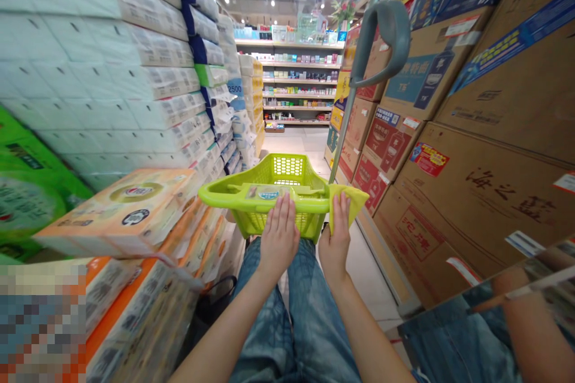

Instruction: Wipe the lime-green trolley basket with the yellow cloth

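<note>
A lime-green shopping basket (pixel 287 164) with a pierced back wall stands in front of my legs. My left hand (pixel 281 233) lies with straight fingers on the near rim, beside a label on the handle. My right hand (pixel 336 236) presses a yellow cloth (pixel 357 198) against the rim's right corner; its thumb side is partly hidden. A metal pole (pixel 344 131) with a grey loop handle (pixel 406 36) rises by the basket's right side. The inside of the basket is only partly visible.
Packs of tissue paper (pixel 148 78) are stacked high on the left, with an orange pack (pixel 135 203) jutting out. Cardboard boxes (pixel 494 185) line the right. Shelves (pixel 296 81) close off the far end of the aisle. A mirror-like surface (pixel 494 335) is at bottom right.
</note>
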{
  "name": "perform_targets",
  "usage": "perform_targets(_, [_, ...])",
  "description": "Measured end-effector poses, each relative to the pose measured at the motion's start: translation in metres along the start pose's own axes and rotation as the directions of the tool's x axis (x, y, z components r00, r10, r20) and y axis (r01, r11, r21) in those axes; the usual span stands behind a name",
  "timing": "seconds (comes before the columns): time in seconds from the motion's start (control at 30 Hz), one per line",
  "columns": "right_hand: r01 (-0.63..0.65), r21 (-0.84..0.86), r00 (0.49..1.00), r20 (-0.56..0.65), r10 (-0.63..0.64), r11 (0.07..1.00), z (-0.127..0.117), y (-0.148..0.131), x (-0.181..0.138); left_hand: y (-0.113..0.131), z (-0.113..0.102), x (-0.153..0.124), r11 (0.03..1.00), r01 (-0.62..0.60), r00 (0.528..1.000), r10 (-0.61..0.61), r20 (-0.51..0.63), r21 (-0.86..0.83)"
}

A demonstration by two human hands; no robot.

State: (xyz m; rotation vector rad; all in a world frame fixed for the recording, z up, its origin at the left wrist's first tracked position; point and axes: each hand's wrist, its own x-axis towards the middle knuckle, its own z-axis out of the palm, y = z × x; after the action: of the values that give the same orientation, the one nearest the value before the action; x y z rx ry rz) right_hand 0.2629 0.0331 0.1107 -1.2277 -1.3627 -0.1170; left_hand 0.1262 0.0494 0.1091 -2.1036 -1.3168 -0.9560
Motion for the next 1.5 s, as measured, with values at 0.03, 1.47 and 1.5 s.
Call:
perform_targets(0.03, [0.028,-0.007,1.000,0.015,-0.028,1.000,0.003,-0.004,-0.005,0.000,0.000,0.000,1.000,-0.001,1.000,0.001,-0.001,-0.003])
perform_targets(1.47, [0.047,-0.001,0.994,0.098,-0.047,0.999,-0.025,0.036,0.017,0.003,-0.003,0.001,0.999,-0.003,1.000,0.002,0.025,0.033])
perform_targets(1.5, [-0.010,0.035,0.996,0.093,0.007,0.999,-0.026,0.038,0.021,0.003,-0.003,0.001,0.999,0.001,1.000,-0.001,0.021,0.033])
